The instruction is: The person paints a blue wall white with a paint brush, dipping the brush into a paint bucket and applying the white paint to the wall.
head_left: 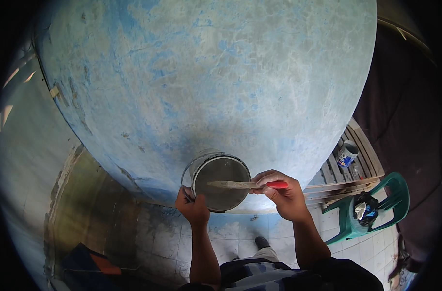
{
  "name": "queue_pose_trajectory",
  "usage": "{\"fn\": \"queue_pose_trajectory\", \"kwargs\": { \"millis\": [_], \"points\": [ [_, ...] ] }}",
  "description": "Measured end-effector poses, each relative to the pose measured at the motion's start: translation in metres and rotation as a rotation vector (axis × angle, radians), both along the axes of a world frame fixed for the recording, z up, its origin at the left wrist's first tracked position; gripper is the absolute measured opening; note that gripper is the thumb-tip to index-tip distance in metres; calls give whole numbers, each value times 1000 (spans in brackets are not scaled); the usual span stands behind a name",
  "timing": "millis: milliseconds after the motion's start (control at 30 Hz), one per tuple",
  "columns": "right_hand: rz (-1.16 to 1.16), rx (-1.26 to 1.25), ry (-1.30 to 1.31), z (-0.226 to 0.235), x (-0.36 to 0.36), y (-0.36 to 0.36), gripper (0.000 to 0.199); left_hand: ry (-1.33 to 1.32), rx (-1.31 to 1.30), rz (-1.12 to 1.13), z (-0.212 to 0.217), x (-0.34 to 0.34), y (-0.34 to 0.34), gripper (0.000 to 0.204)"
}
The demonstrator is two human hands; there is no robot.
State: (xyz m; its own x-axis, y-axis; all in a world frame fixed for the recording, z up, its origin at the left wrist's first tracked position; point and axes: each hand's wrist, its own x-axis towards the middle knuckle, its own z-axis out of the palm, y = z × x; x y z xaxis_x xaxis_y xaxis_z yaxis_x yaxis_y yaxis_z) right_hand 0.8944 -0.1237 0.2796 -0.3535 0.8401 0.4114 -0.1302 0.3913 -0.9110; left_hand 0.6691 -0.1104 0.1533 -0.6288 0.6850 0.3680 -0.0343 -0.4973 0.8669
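Observation:
In front of my body, a round bucket [221, 167] with a wire handle hangs from my left hand [193, 207], whose fingers are closed on its rim and handle at the left side. Greyish stuff covers its inside; how deep it is I cannot tell. My right hand [284, 191] is closed round a paintbrush [238, 185] with a red handle end, seen nearly edge-on. The brush lies level across the bucket's mouth, its tapered tip pointing left. Whether the tip touches the contents is not clear.
A wall [221, 87] with patchy blue and whitish paint rises ahead. At right, a slatted wooden bench [322, 175] bears a can [347, 153]. Near it, a green plastic chair [347, 220] holds a dark plastic bag [366, 209]. White floor tiles [225, 237] lie below.

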Motion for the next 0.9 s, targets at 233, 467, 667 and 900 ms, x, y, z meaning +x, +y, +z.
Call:
{"fn": "queue_pose_trajectory", "kwargs": {
  "millis": [233,467,667,900],
  "points": [
    [-192,99,-462,-34,-55,-6,14,-3,13,90,-21,-34,-29,17],
    [-203,199,-462,-64,-87,-6,24,110,18,163,-28,-56,-45,13],
    [-194,260,-469,-68,-98,-4,28,173,31,175,-49,-62,-48,8],
    [-222,309,-464,-82,-104,-5,33,217,65,227,-53,-64,-49,9]
  ]
}}
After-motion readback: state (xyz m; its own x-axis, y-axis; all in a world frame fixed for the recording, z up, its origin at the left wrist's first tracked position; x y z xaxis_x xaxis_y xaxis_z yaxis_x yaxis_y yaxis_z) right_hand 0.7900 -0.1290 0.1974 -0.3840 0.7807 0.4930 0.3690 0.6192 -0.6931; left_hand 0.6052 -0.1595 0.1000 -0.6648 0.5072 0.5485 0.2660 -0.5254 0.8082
